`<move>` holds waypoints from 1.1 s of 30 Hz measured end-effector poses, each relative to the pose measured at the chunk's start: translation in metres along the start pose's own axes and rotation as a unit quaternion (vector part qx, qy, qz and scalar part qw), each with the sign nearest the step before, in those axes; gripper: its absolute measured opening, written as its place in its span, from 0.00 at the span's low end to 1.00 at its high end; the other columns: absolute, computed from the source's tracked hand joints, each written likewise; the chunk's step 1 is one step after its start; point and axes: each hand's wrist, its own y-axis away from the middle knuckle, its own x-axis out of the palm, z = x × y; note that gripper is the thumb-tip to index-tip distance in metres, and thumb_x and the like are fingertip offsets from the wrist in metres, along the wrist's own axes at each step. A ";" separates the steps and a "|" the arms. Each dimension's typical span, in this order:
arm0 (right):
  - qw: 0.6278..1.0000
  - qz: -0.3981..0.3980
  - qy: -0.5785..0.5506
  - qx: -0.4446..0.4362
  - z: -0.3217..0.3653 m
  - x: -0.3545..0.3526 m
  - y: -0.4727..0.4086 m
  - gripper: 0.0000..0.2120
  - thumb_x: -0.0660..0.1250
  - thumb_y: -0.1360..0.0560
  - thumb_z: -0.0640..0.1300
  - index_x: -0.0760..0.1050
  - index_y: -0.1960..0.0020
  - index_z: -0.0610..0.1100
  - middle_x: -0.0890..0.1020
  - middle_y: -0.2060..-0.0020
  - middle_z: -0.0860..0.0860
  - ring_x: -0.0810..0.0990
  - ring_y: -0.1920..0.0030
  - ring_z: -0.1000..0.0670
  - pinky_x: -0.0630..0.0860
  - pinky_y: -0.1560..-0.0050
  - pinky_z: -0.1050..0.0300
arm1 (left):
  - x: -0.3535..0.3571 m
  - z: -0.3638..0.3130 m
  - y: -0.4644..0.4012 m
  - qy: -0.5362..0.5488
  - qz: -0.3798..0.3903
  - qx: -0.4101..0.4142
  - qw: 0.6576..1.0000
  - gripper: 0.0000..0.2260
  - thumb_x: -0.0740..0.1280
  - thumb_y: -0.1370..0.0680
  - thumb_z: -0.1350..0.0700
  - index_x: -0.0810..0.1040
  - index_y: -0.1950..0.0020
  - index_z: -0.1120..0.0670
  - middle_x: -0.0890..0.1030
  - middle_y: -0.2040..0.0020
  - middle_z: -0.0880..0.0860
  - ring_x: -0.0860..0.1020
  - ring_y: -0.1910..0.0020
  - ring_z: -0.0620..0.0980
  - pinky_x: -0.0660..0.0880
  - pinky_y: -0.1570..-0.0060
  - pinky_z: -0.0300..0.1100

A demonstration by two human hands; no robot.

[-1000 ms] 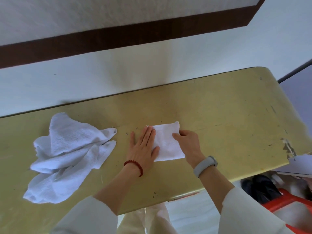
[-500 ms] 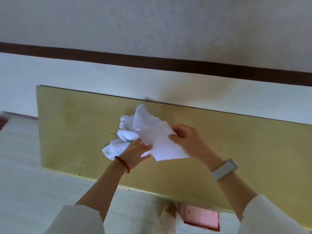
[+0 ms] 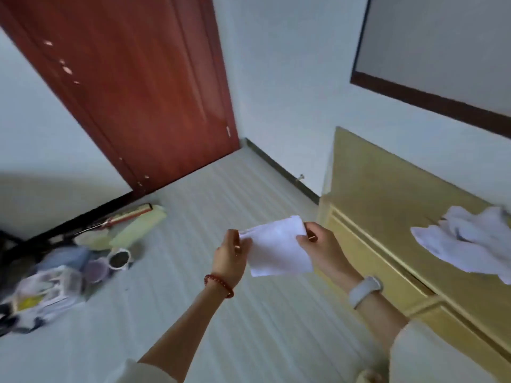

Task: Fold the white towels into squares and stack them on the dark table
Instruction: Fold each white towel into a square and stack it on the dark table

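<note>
Two bare hands hold one folded white towel (image 3: 278,248) in the air above the pale floor (image 3: 193,272). The left hand (image 3: 231,257) has its grip pinched on the towel's left edge; the right hand (image 3: 322,250) pinches the right edge, so the towel hangs flat between them. The yellow table (image 3: 387,205) lies to the right, nearer the right hand, with the unfolded white towels (image 3: 467,241) heaped on it. No dark table is in view, so the stacking spot cannot be placed.
</note>
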 end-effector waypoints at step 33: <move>0.711 0.520 0.237 -0.409 0.556 0.948 0.142 0.02 0.56 0.24 0.42 0.66 0.51 0.45 0.79 0.47 0.42 0.75 0.47 0.40 0.67 0.55 0.52 | -0.808 0.522 0.113 -0.144 -0.414 -0.401 0.804 0.18 0.54 0.20 0.60 0.65 0.30 0.50 0.71 0.36 0.55 0.75 0.45 0.58 0.72 0.51 0.44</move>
